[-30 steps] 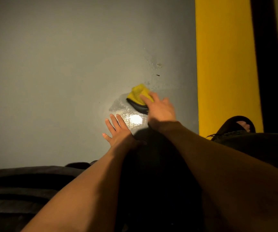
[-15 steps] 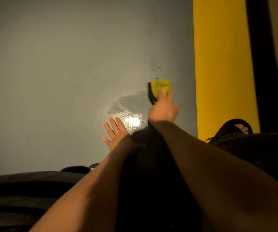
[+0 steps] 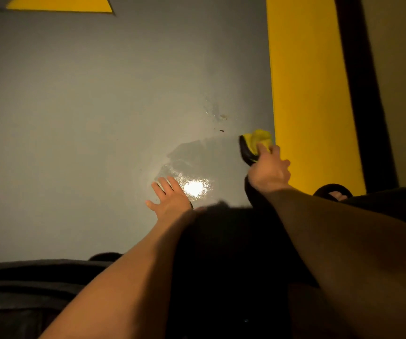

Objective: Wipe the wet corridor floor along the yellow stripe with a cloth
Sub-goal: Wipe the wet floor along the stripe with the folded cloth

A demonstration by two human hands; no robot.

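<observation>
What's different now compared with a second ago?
The right hand, gripping the yellow cloth, swept it rightward from over the wet patch to the edge of the yellow stripe. The left hand stayed flat on the floor.

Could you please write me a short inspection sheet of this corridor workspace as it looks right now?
Surface: grey floor, with a wet patch glaring under a light and some smears beyond it.
Job's things: yellow cloth with a dark underside, on the floor right beside the yellow stripe.
Clutter: a small dark speck near the smears.
Grippers: right hand presses on the cloth; left hand is flat on the floor, fingers spread, at the edge of the wet patch.
Cables: nothing seen.
Surroundings: dark band beyond the stripe, yellow triangle at the top, a foot in a black sandal on the stripe.
</observation>
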